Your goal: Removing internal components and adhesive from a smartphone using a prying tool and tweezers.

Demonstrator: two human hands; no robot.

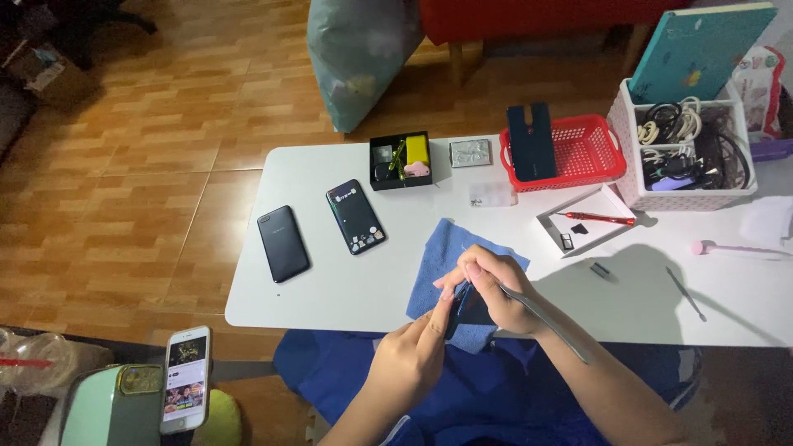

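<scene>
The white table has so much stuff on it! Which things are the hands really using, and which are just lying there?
In use:
- left hand and right hand, both on a small dark phone-like device
- thin grey metal tweezers in the right hand
- blue cloth underneath

Lying about:
- two dark phones
- red plastic basket
- red-handled screwdriver
- black tray of small parts

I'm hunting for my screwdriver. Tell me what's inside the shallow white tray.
White tray: a red-handled screwdriver and two small dark parts, one at. Nothing covers its floor.
</scene>
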